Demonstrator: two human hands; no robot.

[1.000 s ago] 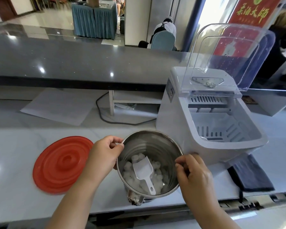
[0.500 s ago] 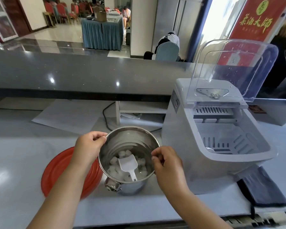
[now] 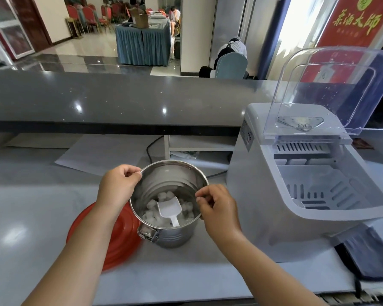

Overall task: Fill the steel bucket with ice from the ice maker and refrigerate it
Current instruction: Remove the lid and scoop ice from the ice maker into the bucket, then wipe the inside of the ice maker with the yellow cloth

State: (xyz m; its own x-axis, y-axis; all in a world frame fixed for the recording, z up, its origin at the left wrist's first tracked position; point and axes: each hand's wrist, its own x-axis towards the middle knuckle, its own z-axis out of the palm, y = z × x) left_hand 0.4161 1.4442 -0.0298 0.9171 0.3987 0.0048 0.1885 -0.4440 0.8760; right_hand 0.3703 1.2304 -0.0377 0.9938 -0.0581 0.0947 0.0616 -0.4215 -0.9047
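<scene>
The steel bucket (image 3: 175,234) is in front of me above the grey counter, with ice cubes (image 3: 151,204) and a white plastic scoop (image 3: 169,209) lying inside it. My left hand (image 3: 117,187) pinches the bucket's rim on its left side. My right hand (image 3: 218,206) pinches the rim on its right side. To the right stands the white ice maker (image 3: 259,195) with its clear lid (image 3: 332,89) raised; its basket (image 3: 318,188) looks bare of ice.
A red round lid (image 3: 122,244) lies on the counter (image 3: 31,217) partly under the bucket's left side. A dark cloth (image 3: 369,252) lies by the ice maker's front right. A raised dark bar top (image 3: 97,100) runs behind, with a black cable (image 3: 149,151) below it.
The bucket, held in both hands, has shifted left and away from me, now overlapping the red lid. The view has tilted up a little.
</scene>
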